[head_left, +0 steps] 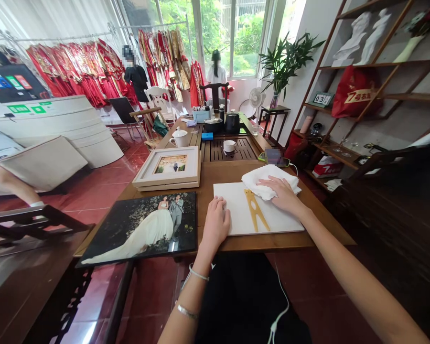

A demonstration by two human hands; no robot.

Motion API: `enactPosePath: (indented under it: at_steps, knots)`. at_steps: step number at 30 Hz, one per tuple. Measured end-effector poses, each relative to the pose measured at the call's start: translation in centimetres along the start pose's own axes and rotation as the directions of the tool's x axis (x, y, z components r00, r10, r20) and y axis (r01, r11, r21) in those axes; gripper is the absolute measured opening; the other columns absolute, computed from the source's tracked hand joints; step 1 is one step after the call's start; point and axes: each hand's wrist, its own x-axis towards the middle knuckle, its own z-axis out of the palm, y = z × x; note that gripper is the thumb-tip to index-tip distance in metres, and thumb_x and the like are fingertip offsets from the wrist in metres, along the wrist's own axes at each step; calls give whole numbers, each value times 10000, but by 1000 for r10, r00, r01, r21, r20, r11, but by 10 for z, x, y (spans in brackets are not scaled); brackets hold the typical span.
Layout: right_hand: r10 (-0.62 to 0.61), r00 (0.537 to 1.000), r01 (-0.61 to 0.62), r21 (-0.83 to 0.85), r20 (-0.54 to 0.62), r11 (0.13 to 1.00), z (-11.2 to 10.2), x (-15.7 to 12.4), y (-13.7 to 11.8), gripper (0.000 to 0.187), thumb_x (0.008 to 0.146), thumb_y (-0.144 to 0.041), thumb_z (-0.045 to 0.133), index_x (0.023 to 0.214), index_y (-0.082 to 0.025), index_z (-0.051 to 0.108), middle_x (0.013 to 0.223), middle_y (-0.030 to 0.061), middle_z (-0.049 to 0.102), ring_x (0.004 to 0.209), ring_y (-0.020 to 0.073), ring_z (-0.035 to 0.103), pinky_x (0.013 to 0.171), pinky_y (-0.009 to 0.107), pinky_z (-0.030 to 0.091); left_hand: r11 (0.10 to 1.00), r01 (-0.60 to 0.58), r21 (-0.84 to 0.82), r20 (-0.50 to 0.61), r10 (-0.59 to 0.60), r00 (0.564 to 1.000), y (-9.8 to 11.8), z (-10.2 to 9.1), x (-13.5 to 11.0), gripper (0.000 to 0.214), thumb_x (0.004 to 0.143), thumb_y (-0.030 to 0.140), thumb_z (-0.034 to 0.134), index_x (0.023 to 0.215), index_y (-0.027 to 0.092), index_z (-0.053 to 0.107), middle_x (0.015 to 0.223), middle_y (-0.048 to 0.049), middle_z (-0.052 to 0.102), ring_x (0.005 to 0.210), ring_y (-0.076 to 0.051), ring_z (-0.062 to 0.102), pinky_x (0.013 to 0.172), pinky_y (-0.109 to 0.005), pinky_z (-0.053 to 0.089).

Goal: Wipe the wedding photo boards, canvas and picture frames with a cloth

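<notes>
A white rectangular board [236, 215] lies flat on the wooden table in front of me, with a yellow, fork-shaped figure on its face. At the board's left edge, my left hand [218, 220] has its fingers curled over the border, gripping it. My right hand [280, 195] presses on a bunched white cloth [261, 179], its fingers bent over the cloth at the board's upper right. The cloth covers that corner. To the left of my left hand lies a glossy wedding photo panel [146, 224], its front corner jutting past the table edge.
White picture frames [143, 177] are stacked behind the photo panel. A lidded white teapot [180, 137], a white cup [229, 145] on a slatted tea tray [249, 152] and a phone [274, 156] with a cable stand farther back. Two people are near the window.
</notes>
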Motion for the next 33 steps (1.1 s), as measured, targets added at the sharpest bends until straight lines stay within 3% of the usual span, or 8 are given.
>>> enactPosePath:
  at_steps: [4, 12, 15, 19, 28, 33]
  knots:
    - [-17, 999, 17, -14, -35, 1000, 0, -21, -13, 590, 685, -63, 433, 1227, -234, 589, 1325, 53, 581, 1307, 313, 391, 1054, 615, 233, 999, -8, 36, 17, 8, 1000, 2, 0, 1, 232, 876, 148, 448, 1082, 132, 552, 1282, -172, 553, 1310, -310, 423, 1088, -516, 364]
    - [-97, 995, 97, -23, -3, 995, -19, -112, -42, 687, 626, -29, 414, 1252, -276, 552, 1355, 11, 557, 1344, 281, 341, 1076, 623, 193, 999, -29, 26, -4, 29, 1000, 0, 1, 1, 224, 877, 148, 454, 1081, 141, 547, 1266, -161, 555, 1307, -296, 424, 1088, -505, 362]
    - [-103, 994, 103, 6, 22, 995, -26, -124, -44, 650, 656, -41, 414, 1234, -296, 568, 1337, 6, 572, 1337, 275, 357, 1080, 619, 195, 999, -36, 20, -1, 36, 999, -1, 1, 1, 216, 879, 150, 457, 1071, 137, 553, 1258, -162, 561, 1304, -296, 426, 1092, -508, 357]
    - [-87, 996, 86, 32, 13, 996, -20, -107, -35, 658, 648, -46, 418, 1243, -285, 567, 1349, 20, 562, 1338, 278, 358, 1081, 614, 189, 999, -40, 31, 22, 39, 999, -2, 1, 1, 234, 885, 146, 441, 1086, 111, 555, 1275, -176, 556, 1309, -305, 416, 1099, -502, 352]
    - [-13, 1000, 14, 61, -15, 998, 4, -13, -4, 575, 709, -105, 431, 1247, -243, 584, 1344, 59, 563, 1330, 304, 363, 1069, 618, 188, 1000, -19, 21, 11, 18, 1000, -2, 1, 0, 231, 876, 146, 449, 1074, 128, 565, 1272, -168, 571, 1308, -301, 430, 1092, -505, 365]
    - [20, 1000, -19, 54, -13, 998, 9, 6, 2, 581, 702, -102, 442, 1248, -245, 579, 1354, 66, 552, 1328, 300, 367, 1075, 616, 172, 999, -19, 30, 15, 19, 1000, -1, 0, 0, 231, 879, 147, 444, 1074, 126, 565, 1268, -166, 576, 1310, -298, 429, 1093, -503, 365]
